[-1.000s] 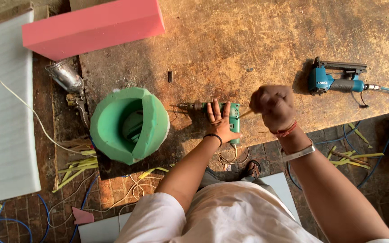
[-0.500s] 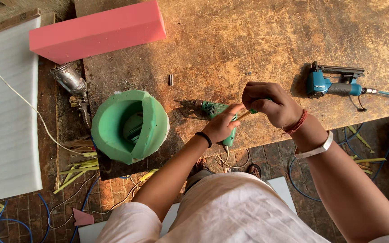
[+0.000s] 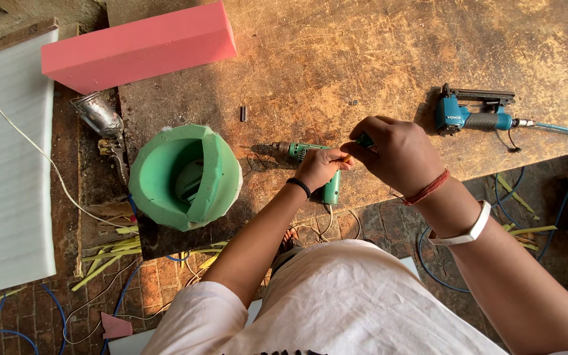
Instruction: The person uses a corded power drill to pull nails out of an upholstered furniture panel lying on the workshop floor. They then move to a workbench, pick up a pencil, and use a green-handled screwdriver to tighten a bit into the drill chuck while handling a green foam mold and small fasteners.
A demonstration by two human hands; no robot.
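Both hands on green drill [image 3: 310, 156]; I see long axis left-right, chuck pointing left. Left hand [image 3: 322, 167] clamped over body; right hand [image 3: 396, 154] fingers pinched together at rear end.

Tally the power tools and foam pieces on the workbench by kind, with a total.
Green electric drill, held by left hand and right hand: 1
Blue pneumatic nailer: 1
Pink foam block: 1
Green foam tub: 1
Total: 4
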